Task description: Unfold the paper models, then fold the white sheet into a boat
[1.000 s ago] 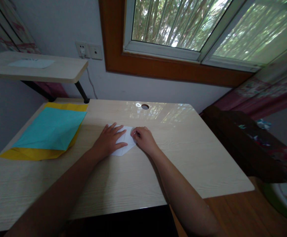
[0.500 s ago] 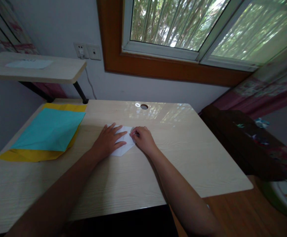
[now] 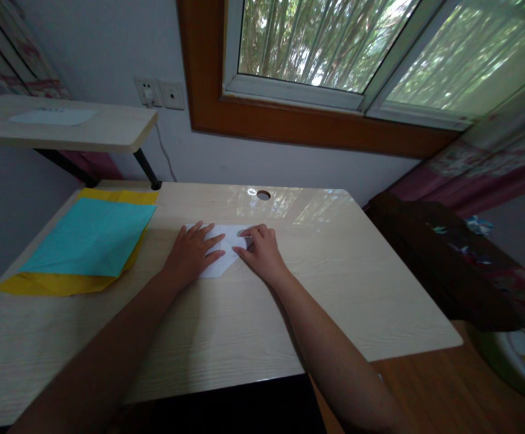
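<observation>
Hands on white paper, right grip loosened since the earlier frame.
White paper [image 3: 228,246], its lower right edge slanting, lies flat on the tabletop [image 3: 357,271] between the two hands, slightly farther from the near edge and to the left of its position half a second earlier. The left hand [image 3: 190,250] rests on its left part, fingers spread and grasping nothing, and has shifted leftward with it. The right hand [image 3: 264,253] touches the right part; its thumb and forefinger, earlier drawn together at the paper's right side, now stand apart over the surface, the grip released. Well to the left, a turquoise sheet [image 3: 93,235] lies over a yellow sheet [image 3: 63,284], both unchanged in place on the tabletop.
</observation>
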`<state>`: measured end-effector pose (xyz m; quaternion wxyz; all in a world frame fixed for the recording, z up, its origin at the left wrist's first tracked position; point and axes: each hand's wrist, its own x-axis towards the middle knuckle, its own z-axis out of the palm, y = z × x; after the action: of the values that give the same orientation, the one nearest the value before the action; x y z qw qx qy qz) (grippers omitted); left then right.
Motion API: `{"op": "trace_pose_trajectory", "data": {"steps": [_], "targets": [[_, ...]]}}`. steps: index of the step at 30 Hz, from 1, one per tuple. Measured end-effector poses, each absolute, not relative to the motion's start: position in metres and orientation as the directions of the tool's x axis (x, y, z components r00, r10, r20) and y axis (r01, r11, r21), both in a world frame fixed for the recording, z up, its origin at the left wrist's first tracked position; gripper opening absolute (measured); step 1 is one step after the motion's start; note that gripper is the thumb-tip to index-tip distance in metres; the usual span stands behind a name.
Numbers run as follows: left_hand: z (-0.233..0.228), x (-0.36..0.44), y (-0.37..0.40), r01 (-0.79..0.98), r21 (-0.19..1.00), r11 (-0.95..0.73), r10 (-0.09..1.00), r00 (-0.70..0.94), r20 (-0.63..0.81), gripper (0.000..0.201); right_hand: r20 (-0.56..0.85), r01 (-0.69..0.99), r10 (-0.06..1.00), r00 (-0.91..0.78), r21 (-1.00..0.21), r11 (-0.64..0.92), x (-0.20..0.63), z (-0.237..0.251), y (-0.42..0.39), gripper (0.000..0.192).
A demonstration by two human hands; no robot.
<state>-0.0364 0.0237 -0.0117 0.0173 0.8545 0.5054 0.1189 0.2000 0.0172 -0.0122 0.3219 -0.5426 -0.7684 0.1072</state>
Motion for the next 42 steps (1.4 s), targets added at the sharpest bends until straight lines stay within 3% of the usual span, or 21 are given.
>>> {"op": "trace_pose_trajectory", "data": {"steps": [6,24,34,42], "targets": [[-0.014,-0.036,0.024,0.868,0.136,-0.478,0.872,0.451,0.190,0.049,0.330,0.805,0.913,-0.241,-0.457,0.378,0.198,-0.011,0.015,0.045],[-0.013,-0.037,0.025,0.874,0.117,-0.471,0.877,0.450,0.170,0.048,0.272,0.873,0.962,0.035,-0.476,0.103,0.210,-0.014,0.022,0.031],[-0.015,-0.037,0.025,0.876,0.124,-0.465,0.878,0.440,0.187,0.047,0.358,0.851,0.933,-0.042,-0.476,0.221,0.210,-0.014,0.022,0.026],[-0.016,-0.036,0.025,0.878,0.112,-0.466,0.877,0.441,0.188,0.049,0.455,0.846,0.872,-0.178,-0.383,0.372,0.201,-0.005,0.015,0.030]]}}
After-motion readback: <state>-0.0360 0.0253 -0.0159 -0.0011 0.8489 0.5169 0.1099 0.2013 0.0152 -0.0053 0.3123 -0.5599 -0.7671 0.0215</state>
